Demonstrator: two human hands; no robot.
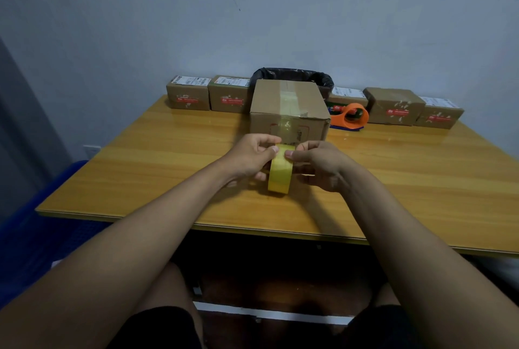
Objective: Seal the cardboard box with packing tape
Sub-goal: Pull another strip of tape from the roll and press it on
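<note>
Wooden table [157,157], pale wall [140,11], both hands gripping tape roll [279,172]

A yellow roll of packing tape [279,170] stands on a glossy honey-orange table [140,163] with wood-grain streaks; behind it, a plain brown cardboard box [289,108] bears a paler, shiny tape strip down its middle; to the right lies an orange tape dispenser [351,117]; along the far edge, small brown boxes [188,96] carry red labels and white stickers; a black bin liner [292,73] sits against the pale blue-grey wall [252,11].
</note>
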